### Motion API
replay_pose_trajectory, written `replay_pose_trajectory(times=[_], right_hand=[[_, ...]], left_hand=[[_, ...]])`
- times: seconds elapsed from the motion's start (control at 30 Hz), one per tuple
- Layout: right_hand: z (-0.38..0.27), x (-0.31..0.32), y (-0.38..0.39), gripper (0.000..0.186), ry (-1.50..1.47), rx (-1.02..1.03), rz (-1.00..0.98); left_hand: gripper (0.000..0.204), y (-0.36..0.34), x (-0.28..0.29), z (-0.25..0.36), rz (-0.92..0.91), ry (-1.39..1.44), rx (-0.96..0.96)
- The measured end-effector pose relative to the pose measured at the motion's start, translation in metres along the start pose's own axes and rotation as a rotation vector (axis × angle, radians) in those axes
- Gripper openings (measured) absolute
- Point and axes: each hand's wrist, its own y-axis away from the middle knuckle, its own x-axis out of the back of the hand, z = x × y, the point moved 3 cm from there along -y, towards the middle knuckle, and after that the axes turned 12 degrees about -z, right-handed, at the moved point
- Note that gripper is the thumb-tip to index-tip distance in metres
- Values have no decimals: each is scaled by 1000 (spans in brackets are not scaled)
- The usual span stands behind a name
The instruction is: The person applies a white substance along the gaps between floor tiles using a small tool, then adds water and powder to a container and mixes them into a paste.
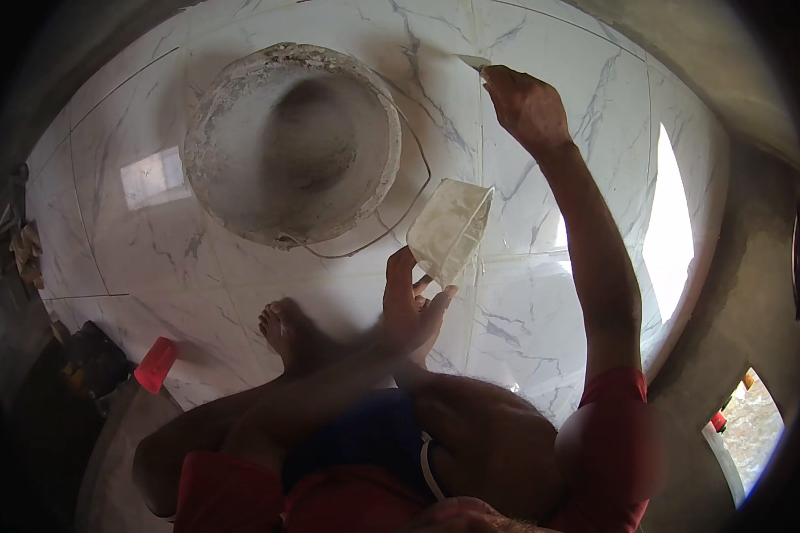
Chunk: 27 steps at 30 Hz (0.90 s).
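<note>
My left hand (pixel 412 311) grips a translucent off-white, angular plastic container (pixel 449 226) by its lower end, just right of a large round bucket (pixel 375 115). The bucket is crusted with pale grey material and has a dark patch inside; its wire handle hangs down over the right side onto the tiles. My right hand (pixel 533 111) is stretched out to the upper right of the bucket, shut on a thin flat metal blade (pixel 467 62), probably a scraper, held above the floor. My bare foot (pixel 277 330) rests below the bucket.
The floor is white grey-veined tile (pixel 107 231), bordered by grey cement walls (pixel 738 213). A red plastic cup-like object (pixel 155 364) lies at the lower left beside a dark heap (pixel 98 360). Pieces of wood or debris (pixel 22 249) lie along the left edge. A bright opening shows at the lower right.
</note>
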Motion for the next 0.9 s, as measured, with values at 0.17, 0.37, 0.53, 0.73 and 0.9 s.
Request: replay_pose_trajectory(times=[0.17, 0.37, 0.53, 0.73, 0.9], right_hand=[[-26, 9, 35, 13, -89, 5, -39], [-43, 20, 76, 12, -183, 0, -42], [-23, 35, 48, 19, -335, -91, 55], [23, 20, 35, 23, -658, -273, 146], [46, -17, 41, 27, -850, -568, 0]], left_hand=[[74, 4, 0, -9, -26, 12, -12], [76, 4, -7, -6, -33, -8, -1], [75, 4, -5, -5, -13, 35, -29], [75, 3, -1, 0, -14, 35, -9], [75, 1, 7, -4, 13, -23, 1]])
